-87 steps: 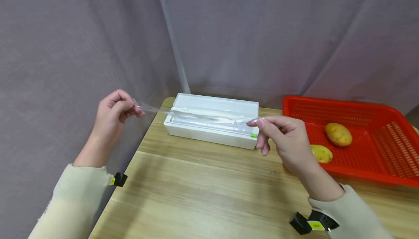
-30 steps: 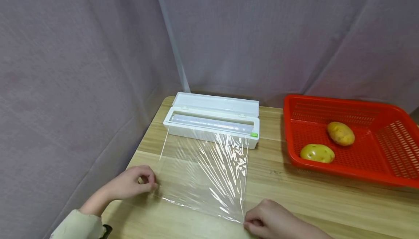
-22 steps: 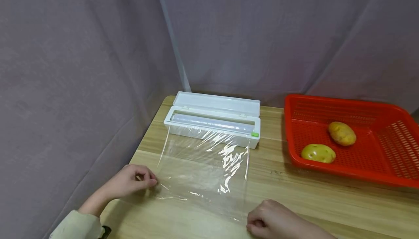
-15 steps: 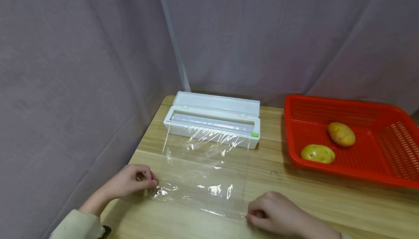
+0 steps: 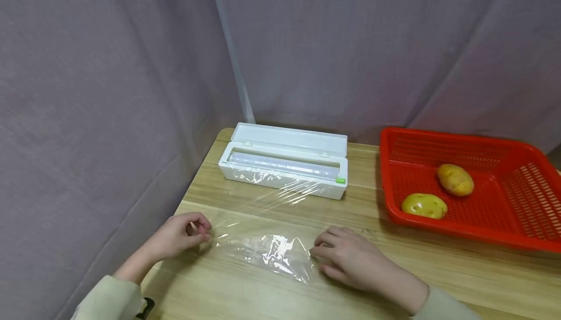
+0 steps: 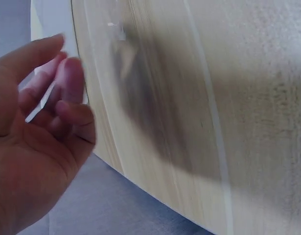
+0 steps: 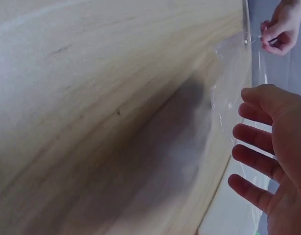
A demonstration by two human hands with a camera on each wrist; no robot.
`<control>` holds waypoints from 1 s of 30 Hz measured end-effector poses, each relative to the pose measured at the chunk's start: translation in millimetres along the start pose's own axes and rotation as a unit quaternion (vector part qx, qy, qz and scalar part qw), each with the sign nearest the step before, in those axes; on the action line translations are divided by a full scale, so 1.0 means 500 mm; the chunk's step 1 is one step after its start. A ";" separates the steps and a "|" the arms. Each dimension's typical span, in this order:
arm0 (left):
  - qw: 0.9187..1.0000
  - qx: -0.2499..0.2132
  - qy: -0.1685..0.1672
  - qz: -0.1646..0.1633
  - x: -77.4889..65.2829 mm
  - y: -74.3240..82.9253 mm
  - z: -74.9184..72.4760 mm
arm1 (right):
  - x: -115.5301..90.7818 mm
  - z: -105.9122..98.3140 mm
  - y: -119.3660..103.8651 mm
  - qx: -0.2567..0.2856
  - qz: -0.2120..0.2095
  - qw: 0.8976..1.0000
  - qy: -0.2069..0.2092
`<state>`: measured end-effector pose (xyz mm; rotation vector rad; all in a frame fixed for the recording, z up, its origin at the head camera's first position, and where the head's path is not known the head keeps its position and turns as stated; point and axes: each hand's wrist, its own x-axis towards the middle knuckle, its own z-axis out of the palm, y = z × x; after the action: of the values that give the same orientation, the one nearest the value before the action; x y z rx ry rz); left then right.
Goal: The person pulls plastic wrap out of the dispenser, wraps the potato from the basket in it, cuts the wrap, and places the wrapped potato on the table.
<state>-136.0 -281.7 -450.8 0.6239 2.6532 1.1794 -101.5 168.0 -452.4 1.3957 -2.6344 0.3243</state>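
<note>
A crumpled, clear sheet of plastic wrap (image 5: 278,254) lies over the table's front part. It runs back to a white wrap dispenser (image 5: 280,181), whose lid stands raised behind the roll (image 5: 285,164). My left hand (image 5: 186,232) is at the sheet's left corner with thumb and index finger close together; in the right wrist view this left hand (image 7: 281,30) pinches the film. By the right edge, my right hand (image 5: 350,259) has relaxed, spread fingers; the right wrist view shows the hand (image 7: 272,142) gripping nothing, film just beyond its fingertips.
A red plastic basket (image 5: 475,232) stands at the right with two potatoes, a brown one (image 5: 456,180) and a yellowish one (image 5: 424,206). Grey curtains (image 5: 333,52) hang behind and left of the wooden table (image 5: 245,300).
Both hands pulled the wrap forward from the dispenser, down onto the table. Lately the right hand has let go of its corner and moved back and left; the taut sheet has slackened and crumpled.
</note>
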 end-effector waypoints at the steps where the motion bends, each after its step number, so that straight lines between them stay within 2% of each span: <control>1: 1.000 -0.001 -0.010 0.001 0.001 -0.001 0.001 | 0.001 0.004 0.001 -0.001 -0.008 1.000 -0.001; 3: 1.000 -0.007 -0.022 0.001 0.003 -0.002 0.004 | 0.003 0.009 0.002 -0.006 -0.024 1.000 0.001; 6: 1.000 0.010 -0.003 0.011 0.007 -0.001 0.009 | 0.001 0.018 0.004 -0.018 -0.039 0.999 0.005; 9: 0.998 0.049 0.038 0.026 0.016 0.006 0.014 | -0.005 0.023 0.006 -0.031 -0.041 0.999 0.014; 11: 0.994 0.087 0.062 0.034 0.023 0.012 0.020 | -0.009 0.026 0.008 -0.036 -0.040 0.998 0.021; 13: 0.988 0.130 0.072 0.043 0.032 0.018 0.027 | -0.012 0.027 0.008 -0.041 -0.040 0.998 0.029; 16: 0.977 0.195 0.057 0.061 0.045 0.025 0.039 | -0.017 0.029 0.010 -0.046 -0.040 0.997 0.037; 20: 0.967 0.245 0.017 0.076 0.060 0.029 0.050 | -0.020 0.033 0.015 -0.053 -0.042 0.997 0.048; 25: 0.964 0.259 -0.020 0.060 0.069 0.028 0.053 | -0.025 0.033 0.016 -0.058 -0.037 0.997 0.045; 30: 0.964 0.258 -0.045 0.044 0.065 0.022 0.055 | -0.030 0.027 0.015 -0.054 -0.022 0.998 0.031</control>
<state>-153.1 -242.6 -460.7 0.8560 2.8817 0.4445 -99.7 180.4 -469.7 1.3839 -2.5284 0.2141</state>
